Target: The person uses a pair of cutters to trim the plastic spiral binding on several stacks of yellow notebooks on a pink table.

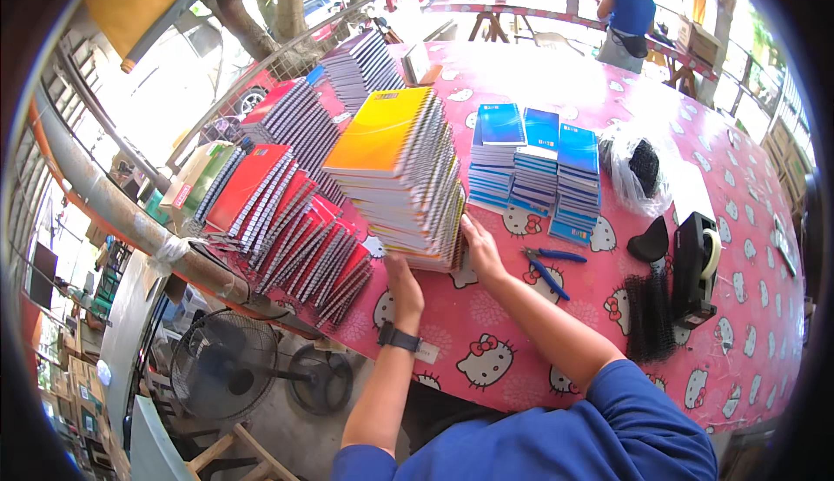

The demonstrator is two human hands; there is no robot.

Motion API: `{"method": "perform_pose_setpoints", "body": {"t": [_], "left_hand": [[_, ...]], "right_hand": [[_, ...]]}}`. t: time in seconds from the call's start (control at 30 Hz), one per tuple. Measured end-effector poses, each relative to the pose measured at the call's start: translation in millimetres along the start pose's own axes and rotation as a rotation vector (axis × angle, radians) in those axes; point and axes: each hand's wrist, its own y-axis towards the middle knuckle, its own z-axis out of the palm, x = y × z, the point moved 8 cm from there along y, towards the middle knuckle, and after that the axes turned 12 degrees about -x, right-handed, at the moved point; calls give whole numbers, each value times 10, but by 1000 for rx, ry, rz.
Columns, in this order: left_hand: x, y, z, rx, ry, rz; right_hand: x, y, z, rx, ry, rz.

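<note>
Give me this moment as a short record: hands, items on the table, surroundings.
left hand: at the near lower edge of a tall yellow-topped notebook stack
right hand: against that stack's right side
left of stack: red spiral notebooks, piled and fanned
right of stack: three piles of blue notebooks
tools: blue-handled pliers; black tape dispenser, farther right
surface: pink patterned table cover
floor: standing fan, lower left
background: another person in a blue top
</note>
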Motion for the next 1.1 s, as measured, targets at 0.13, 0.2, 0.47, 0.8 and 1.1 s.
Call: {"method": "perform_pose_setpoints", "body": {"t": [0.13, 0.2, 0.47, 0.8, 1.1], "left_hand": [[-852, -561, 121, 198, -351, -191], [-1132, -710, 111, 215, -337, -42], [-1414, -1054, 385, 96, -322, -14], [-184, 718, 311, 538, -496, -220], [-1005, -265, -177, 206, 283, 49]], "right_hand": [[-63, 281, -214, 16, -72, 160], [-3, 352, -167, 76, -52, 243], [9, 684, -273, 260, -103, 301], [121, -648, -340, 9, 68, 310], [318, 39, -284, 128, 205, 381]]}}
